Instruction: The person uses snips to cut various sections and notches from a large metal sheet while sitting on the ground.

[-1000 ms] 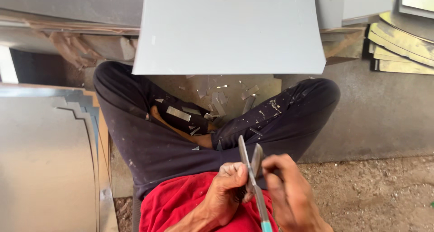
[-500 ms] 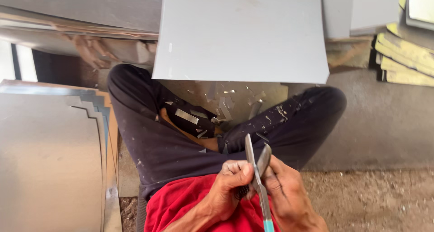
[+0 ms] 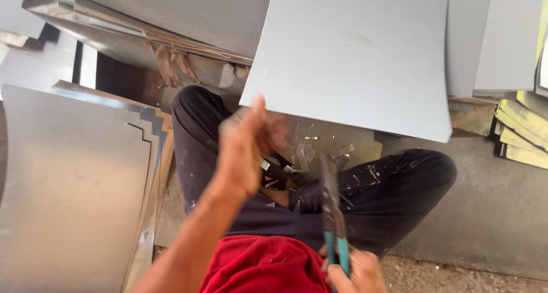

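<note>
My right hand [image 3: 355,272] grips the teal handles of metal snips [image 3: 332,213], blades pointing away from me over my crossed legs in dark trousers [image 3: 388,196]. My left hand [image 3: 246,147] is raised and blurred, fingers apart, close to the lower left corner of a large grey metal sheet [image 3: 354,59] that leans in front of me. It holds nothing I can see. Small shiny metal offcuts [image 3: 308,150] lie on the floor between my legs under the sheet's edge.
A stack of notched grey metal sheets [image 3: 68,190] lies at my left. More sheets [image 3: 171,19] lean at the back, and yellowish strips [image 3: 522,136] are piled at the far right. Bare concrete [image 3: 491,213] and dirt lie to the right.
My left hand has let go of the snips and risen towards the big sheet's corner. The right hand has slid down to the snips' handles. The view has moved closer to the sheet.
</note>
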